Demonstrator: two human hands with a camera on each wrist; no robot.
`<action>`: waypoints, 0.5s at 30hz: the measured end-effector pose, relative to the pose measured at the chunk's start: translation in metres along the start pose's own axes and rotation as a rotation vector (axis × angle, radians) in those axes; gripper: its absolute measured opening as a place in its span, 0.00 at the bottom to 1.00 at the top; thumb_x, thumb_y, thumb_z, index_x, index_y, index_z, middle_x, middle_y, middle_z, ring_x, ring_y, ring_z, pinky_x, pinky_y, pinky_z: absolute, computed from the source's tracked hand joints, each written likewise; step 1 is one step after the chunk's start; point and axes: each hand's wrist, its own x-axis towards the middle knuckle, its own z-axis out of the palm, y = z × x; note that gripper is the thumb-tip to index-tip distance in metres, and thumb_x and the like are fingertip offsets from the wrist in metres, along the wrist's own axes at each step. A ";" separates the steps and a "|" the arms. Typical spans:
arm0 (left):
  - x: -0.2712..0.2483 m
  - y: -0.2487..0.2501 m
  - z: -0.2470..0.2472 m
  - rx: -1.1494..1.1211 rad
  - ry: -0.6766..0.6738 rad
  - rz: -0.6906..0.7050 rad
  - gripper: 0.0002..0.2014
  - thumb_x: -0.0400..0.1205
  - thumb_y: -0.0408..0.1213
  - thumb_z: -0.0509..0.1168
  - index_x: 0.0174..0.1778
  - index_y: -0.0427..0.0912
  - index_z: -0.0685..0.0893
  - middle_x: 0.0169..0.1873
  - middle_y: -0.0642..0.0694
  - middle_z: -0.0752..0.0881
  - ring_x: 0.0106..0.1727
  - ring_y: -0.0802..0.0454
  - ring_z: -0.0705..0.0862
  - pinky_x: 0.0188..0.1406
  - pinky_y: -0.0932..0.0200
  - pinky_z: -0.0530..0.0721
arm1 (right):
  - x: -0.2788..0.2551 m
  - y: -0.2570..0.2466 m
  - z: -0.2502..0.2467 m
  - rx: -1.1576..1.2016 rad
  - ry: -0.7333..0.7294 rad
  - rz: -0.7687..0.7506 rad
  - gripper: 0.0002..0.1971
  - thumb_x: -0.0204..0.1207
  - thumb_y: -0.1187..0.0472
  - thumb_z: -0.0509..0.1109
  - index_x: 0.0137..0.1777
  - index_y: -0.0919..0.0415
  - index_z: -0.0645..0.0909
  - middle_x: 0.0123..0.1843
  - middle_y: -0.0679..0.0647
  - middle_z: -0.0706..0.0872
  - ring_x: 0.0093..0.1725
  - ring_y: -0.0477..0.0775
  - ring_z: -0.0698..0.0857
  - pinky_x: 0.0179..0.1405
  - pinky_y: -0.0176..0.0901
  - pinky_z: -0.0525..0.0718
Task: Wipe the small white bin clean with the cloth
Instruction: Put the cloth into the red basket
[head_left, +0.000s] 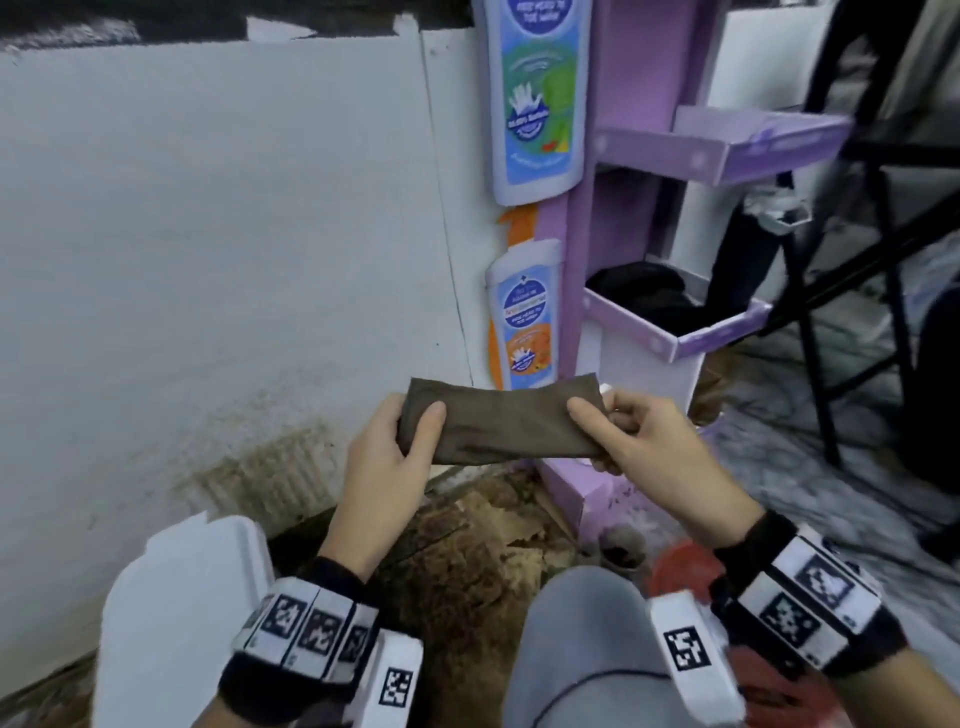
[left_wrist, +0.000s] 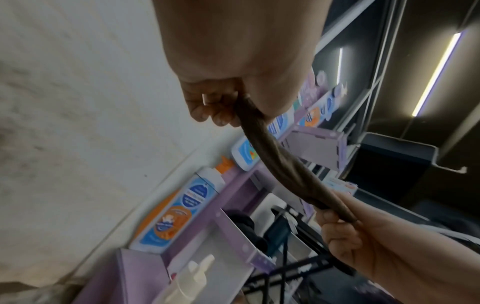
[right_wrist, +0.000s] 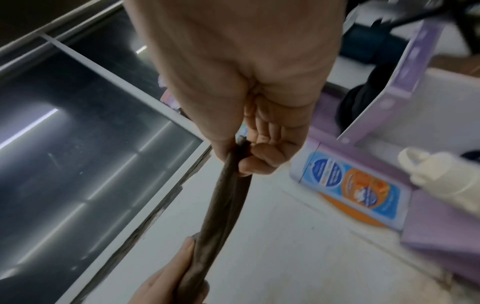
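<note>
A dirty brown cloth (head_left: 498, 422), folded into a flat strip, is stretched level between my two hands in front of the stand. My left hand (head_left: 415, 423) pinches its left end, thumb on top. My right hand (head_left: 597, 415) pinches the right end with curled fingers. The left wrist view shows the cloth (left_wrist: 275, 156) edge-on, running from my left hand (left_wrist: 226, 107) to my right hand (left_wrist: 345, 222). In the right wrist view the cloth (right_wrist: 223, 201) hangs from my right hand (right_wrist: 244, 158) down to my left hand (right_wrist: 187, 267). The small white bin (head_left: 208, 561) stands at the lower left, below my left forearm.
A purple cardboard display stand (head_left: 675, 338) with shelf trays and bottle-shaped cutouts (head_left: 535, 104) rises just behind the cloth. A white wall (head_left: 208, 234) is on the left, dirty floor (head_left: 467, 561) below. Black stool legs (head_left: 821, 312) stand at the right. A cream spray bottle (right_wrist: 441, 181) is nearby.
</note>
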 end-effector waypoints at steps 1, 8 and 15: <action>0.007 0.001 0.017 0.001 -0.041 0.007 0.12 0.89 0.51 0.62 0.55 0.48 0.85 0.47 0.50 0.90 0.51 0.57 0.88 0.54 0.49 0.86 | -0.002 0.008 -0.017 -0.013 0.024 0.015 0.24 0.83 0.51 0.71 0.41 0.76 0.77 0.25 0.55 0.82 0.26 0.49 0.80 0.32 0.44 0.75; 0.044 -0.016 0.154 0.057 -0.498 0.078 0.11 0.88 0.53 0.64 0.50 0.49 0.82 0.43 0.50 0.90 0.47 0.52 0.89 0.48 0.48 0.86 | -0.047 0.105 -0.112 -0.044 0.267 0.211 0.22 0.83 0.51 0.72 0.39 0.73 0.77 0.28 0.56 0.81 0.25 0.46 0.77 0.29 0.41 0.70; 0.021 -0.085 0.284 0.198 -0.955 0.098 0.15 0.87 0.57 0.62 0.52 0.49 0.83 0.44 0.50 0.88 0.48 0.52 0.88 0.54 0.44 0.85 | -0.141 0.243 -0.120 -0.204 0.498 0.451 0.17 0.83 0.47 0.71 0.40 0.60 0.79 0.28 0.53 0.82 0.26 0.48 0.80 0.26 0.41 0.72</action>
